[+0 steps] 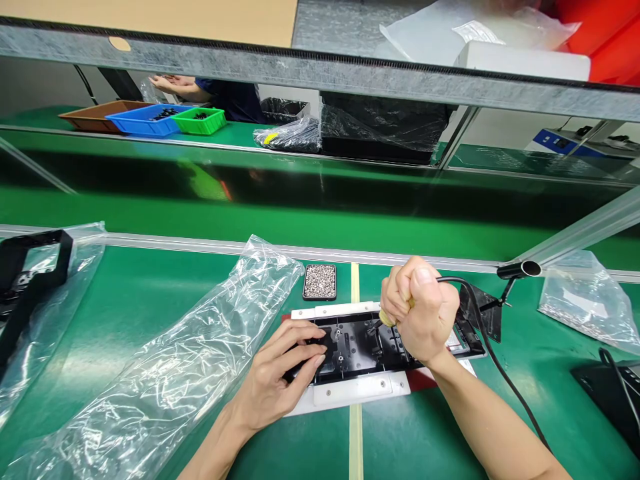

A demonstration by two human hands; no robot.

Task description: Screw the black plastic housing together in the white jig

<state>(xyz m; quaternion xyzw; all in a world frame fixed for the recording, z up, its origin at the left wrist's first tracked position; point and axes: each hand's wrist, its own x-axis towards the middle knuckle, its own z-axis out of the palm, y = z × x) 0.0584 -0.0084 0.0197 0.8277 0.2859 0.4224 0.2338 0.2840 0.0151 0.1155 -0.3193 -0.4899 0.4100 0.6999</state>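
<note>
A black plastic housing (353, 343) lies in a white fixture (357, 390) on the green bench. My left hand (285, 370) rests on the left end of the housing, fingers spread a little over it. Above its middle, my right hand (423, 310) is wrapped round a soldering iron (385, 319) with a yellowish grip; a black cable runs from its top. The tip of the iron points down and left at the housing; whether it touches cannot be made out. Behind the fixture sits a small tray of metal pieces (320, 281).
A clear plastic bag (200, 360) lies at left, a bagged black frame (63, 260) beyond it. At right are a metal tube (520, 269), a bag of small parts (590, 300) and a black object (613, 393). Another person's hand (175, 85) shows behind coloured bins (145, 127).
</note>
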